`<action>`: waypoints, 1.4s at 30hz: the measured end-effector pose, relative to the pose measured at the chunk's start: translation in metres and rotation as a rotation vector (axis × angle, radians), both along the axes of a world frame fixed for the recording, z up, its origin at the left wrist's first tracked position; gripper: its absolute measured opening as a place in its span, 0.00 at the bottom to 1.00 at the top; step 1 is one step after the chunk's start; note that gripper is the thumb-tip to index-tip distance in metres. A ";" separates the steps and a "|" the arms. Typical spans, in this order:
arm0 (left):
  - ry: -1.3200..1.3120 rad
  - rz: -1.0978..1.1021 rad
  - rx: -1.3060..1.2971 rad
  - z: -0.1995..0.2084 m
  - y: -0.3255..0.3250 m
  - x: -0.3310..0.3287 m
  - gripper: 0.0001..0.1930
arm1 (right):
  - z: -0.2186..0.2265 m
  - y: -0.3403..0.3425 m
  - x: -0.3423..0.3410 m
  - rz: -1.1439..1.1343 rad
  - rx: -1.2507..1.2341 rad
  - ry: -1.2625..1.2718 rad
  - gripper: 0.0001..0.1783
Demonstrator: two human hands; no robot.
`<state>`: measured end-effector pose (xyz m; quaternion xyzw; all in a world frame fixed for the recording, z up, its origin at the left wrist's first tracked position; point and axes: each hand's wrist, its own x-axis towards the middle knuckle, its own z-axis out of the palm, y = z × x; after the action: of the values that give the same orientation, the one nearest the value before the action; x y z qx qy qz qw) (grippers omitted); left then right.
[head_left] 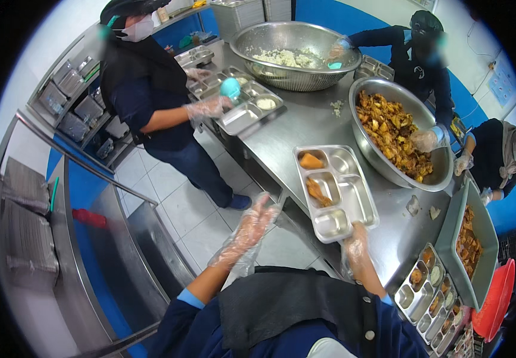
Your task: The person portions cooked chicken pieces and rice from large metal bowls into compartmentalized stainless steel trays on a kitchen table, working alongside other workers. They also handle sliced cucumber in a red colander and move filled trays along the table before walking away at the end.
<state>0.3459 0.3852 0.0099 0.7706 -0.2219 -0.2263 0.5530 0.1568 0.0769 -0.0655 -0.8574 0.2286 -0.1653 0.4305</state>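
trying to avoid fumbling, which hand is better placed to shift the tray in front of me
Likely the right hand: it holds the near end of the metal tray. The left hand is open and apart from it.

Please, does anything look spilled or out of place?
Yes. Loose white rice-like grains lie on the grey steel table, outside the round silver perforated metal bowl. Two small pale scraps, unidentifiable, lie near the rectangular grey-green tub. Both look odd, sitting outside any container.

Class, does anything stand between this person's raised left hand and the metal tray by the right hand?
Nothing visible: open space separates the left hand from the metal tray, which the right hand grips.
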 end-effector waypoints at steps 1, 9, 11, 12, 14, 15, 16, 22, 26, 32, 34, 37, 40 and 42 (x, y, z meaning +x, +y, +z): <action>-0.018 0.057 -0.039 -0.002 0.010 0.014 0.36 | -0.021 0.006 0.048 -0.144 0.350 -0.055 0.13; -0.154 0.297 0.103 -0.002 0.080 0.081 0.31 | -0.025 -0.009 0.179 -0.530 1.375 -0.457 0.14; -0.058 0.271 0.106 0.001 0.077 0.087 0.30 | -0.010 -0.010 0.194 -0.484 1.337 -0.440 0.17; 0.030 0.274 0.158 0.005 0.074 0.093 0.30 | -0.003 -0.009 0.203 -0.531 1.336 -0.455 0.17; 0.000 0.190 0.210 0.007 0.059 0.108 0.30 | 0.007 -0.004 0.221 -0.521 1.336 -0.434 0.18; -0.090 0.127 0.275 0.006 0.048 0.118 0.30 | 0.010 -0.002 0.231 -0.528 1.338 -0.460 0.18; -0.129 0.066 0.389 0.004 0.038 0.130 0.31 | 0.013 0.001 0.244 -0.488 1.399 -0.498 0.17; -0.802 0.065 0.396 -0.027 -0.016 0.259 0.33 | 0.020 0.020 0.292 -0.529 1.323 -0.405 0.15; -0.690 0.026 0.637 -0.040 -0.047 0.372 0.26 | 0.041 0.046 0.325 -0.496 1.369 -0.392 0.15; -0.816 -0.322 0.251 -0.110 -0.060 0.402 0.17 | 0.065 0.086 0.392 -0.411 1.360 -0.414 0.14; -0.572 -0.272 -0.170 -0.133 -0.063 0.373 0.23 | 0.056 0.101 0.421 -0.433 1.363 -0.385 0.12; -0.552 -0.343 -0.450 -0.149 -0.078 0.327 0.27 | 0.034 0.122 0.468 -0.334 1.437 -0.387 0.11; -0.541 -0.552 -0.262 -0.144 -0.105 0.284 0.28 | 0.018 0.141 0.514 -0.357 1.402 -0.272 0.16; -0.525 -0.666 -0.172 -0.138 -0.116 0.262 0.28 | 0.009 0.155 0.548 -0.342 1.377 -0.330 0.16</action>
<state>0.6074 0.2688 -0.1284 0.6395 -0.6096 -0.1691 0.4368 0.7045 0.2316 -0.0568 -0.3083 0.3438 -0.1759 0.8694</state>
